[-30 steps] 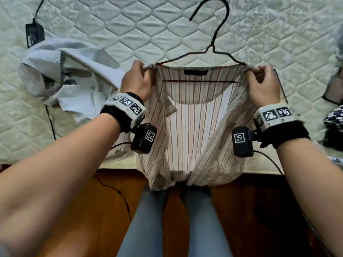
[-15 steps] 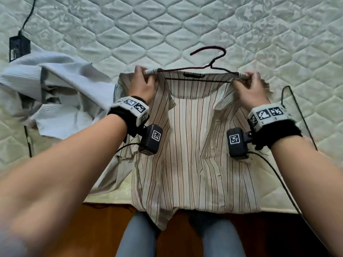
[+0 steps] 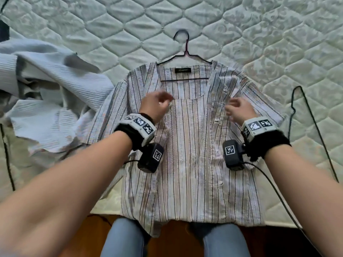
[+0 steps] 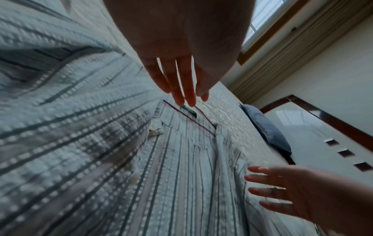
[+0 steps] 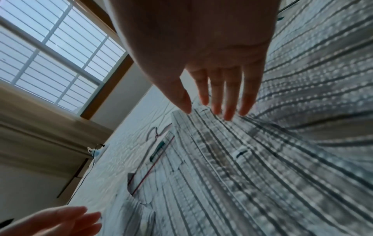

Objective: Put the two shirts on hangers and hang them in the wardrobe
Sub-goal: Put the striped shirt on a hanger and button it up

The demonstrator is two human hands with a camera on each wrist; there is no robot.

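The striped shirt (image 3: 189, 154) lies flat on the mattress (image 3: 278, 43), front up and unbuttoned, on a dark wire hanger (image 3: 183, 54) whose hook points away from me. My left hand (image 3: 157, 104) hovers just over the shirt's left front panel, fingers straight and holding nothing. My right hand (image 3: 239, 108) hovers over the right panel, fingers spread and likewise holding nothing. The wrist views show the left hand's fingers (image 4: 181, 86) and the right hand's fingers (image 5: 222, 99) extended above the striped cloth. A second, pale blue ribbed shirt (image 3: 46, 101) lies crumpled to the left.
A black cable (image 3: 311, 127) runs across the mattress at the right, another cable (image 3: 7, 160) at the left edge. The shirt's hem hangs over the bed's front edge above my knees (image 3: 126, 238). A window (image 5: 50, 47) and a blue pillow (image 4: 266, 127) show in the wrist views.
Both hands let go of the shirt's shoulders. The shirt and hanger now lie flat on the mattress. My hands have drawn back toward me, over the front panels.
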